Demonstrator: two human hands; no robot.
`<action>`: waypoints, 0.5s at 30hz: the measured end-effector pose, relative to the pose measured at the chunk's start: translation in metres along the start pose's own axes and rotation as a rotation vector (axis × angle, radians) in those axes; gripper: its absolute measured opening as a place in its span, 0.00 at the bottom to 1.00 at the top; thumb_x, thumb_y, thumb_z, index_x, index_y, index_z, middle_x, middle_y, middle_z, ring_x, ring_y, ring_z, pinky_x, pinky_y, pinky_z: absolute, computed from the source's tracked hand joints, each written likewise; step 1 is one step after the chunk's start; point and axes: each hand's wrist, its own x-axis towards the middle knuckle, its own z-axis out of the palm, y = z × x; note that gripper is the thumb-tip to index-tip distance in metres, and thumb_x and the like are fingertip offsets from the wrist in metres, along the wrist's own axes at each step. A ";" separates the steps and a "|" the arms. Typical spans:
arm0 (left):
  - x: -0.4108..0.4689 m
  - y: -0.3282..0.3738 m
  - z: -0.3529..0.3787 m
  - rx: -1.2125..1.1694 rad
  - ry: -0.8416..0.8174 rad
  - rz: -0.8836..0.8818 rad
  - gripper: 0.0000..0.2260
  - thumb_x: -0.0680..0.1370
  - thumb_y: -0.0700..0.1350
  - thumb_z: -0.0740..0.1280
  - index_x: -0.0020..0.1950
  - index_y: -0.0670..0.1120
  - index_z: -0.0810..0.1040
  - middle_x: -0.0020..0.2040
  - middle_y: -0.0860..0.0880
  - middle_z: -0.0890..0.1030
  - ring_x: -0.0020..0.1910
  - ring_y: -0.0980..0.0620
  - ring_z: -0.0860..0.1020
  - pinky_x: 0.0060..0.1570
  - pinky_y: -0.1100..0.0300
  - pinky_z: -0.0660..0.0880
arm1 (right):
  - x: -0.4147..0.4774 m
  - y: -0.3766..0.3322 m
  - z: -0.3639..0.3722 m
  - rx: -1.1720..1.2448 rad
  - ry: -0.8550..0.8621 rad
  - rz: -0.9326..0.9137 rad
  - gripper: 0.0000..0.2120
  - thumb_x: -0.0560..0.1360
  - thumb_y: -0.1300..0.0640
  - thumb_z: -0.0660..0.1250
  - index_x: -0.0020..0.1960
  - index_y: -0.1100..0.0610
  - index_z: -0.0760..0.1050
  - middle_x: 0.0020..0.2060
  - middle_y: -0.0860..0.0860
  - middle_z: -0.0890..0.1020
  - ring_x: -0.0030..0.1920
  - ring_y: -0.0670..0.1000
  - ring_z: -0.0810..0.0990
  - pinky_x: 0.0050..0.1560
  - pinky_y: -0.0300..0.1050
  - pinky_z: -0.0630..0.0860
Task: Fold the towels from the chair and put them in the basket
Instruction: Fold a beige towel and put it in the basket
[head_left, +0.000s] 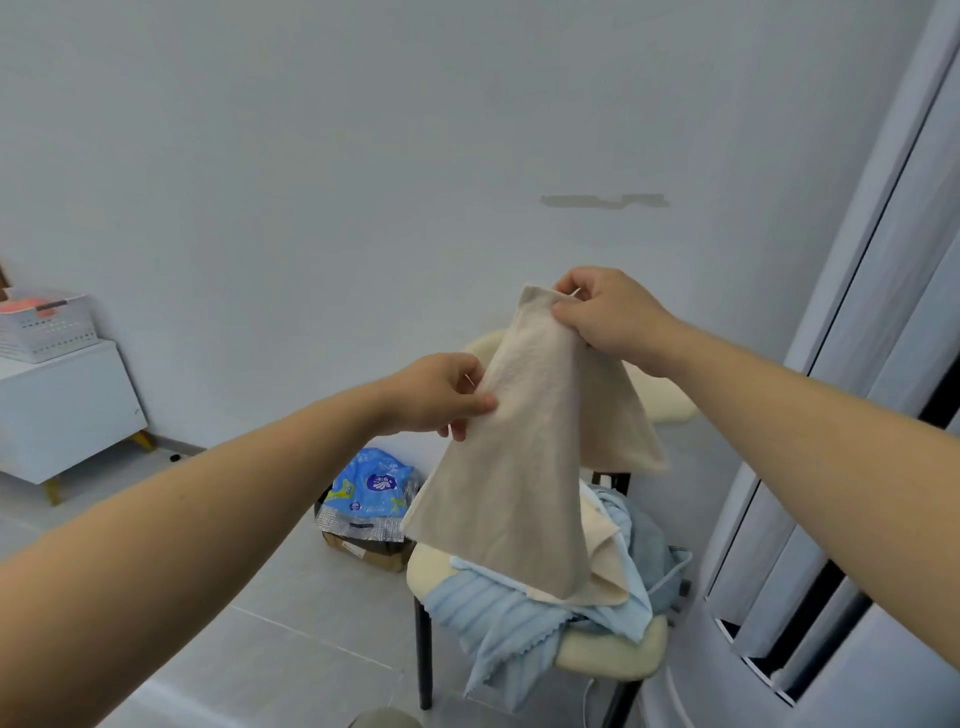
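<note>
A beige towel (524, 457) hangs in the air above the chair (608, 652). My right hand (605, 314) pinches its top corner, and my left hand (441, 395) pinches its left edge lower down. The towel drapes down in a cone, its lower edge reaching the pile on the seat. On the cream chair seat lie several more towels: light blue ones (498, 618) spilling over the front edge, and a cream one (605, 561). The white basket (44, 325) stands on a white cabinet at the far left, with something pink inside.
The white cabinet (62, 410) on wooden legs is at left. A blue plastic package (371, 491) sits on a cardboard box (363, 551) on the floor behind the chair. A tall white appliance (831, 519) stands close on the right. Grey tiled floor lies between chair and cabinet.
</note>
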 end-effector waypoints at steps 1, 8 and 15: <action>0.000 0.000 0.001 -0.002 -0.026 0.001 0.07 0.78 0.43 0.71 0.48 0.43 0.75 0.34 0.51 0.81 0.30 0.53 0.80 0.32 0.59 0.74 | -0.001 0.002 -0.002 0.022 -0.016 -0.003 0.04 0.75 0.55 0.66 0.46 0.51 0.80 0.41 0.48 0.81 0.41 0.49 0.78 0.45 0.49 0.76; 0.008 0.003 -0.001 -0.174 0.002 0.000 0.21 0.71 0.25 0.62 0.58 0.44 0.78 0.54 0.47 0.84 0.47 0.43 0.82 0.39 0.57 0.77 | -0.010 0.000 -0.018 0.489 -0.225 -0.031 0.04 0.69 0.66 0.66 0.38 0.61 0.78 0.34 0.53 0.76 0.36 0.50 0.74 0.37 0.43 0.69; 0.013 0.034 0.020 -0.212 0.008 0.161 0.32 0.69 0.36 0.74 0.72 0.50 0.72 0.67 0.52 0.77 0.67 0.53 0.75 0.58 0.63 0.73 | -0.018 -0.017 -0.024 0.831 -0.382 0.031 0.05 0.58 0.60 0.57 0.28 0.61 0.71 0.25 0.54 0.71 0.29 0.53 0.67 0.30 0.41 0.67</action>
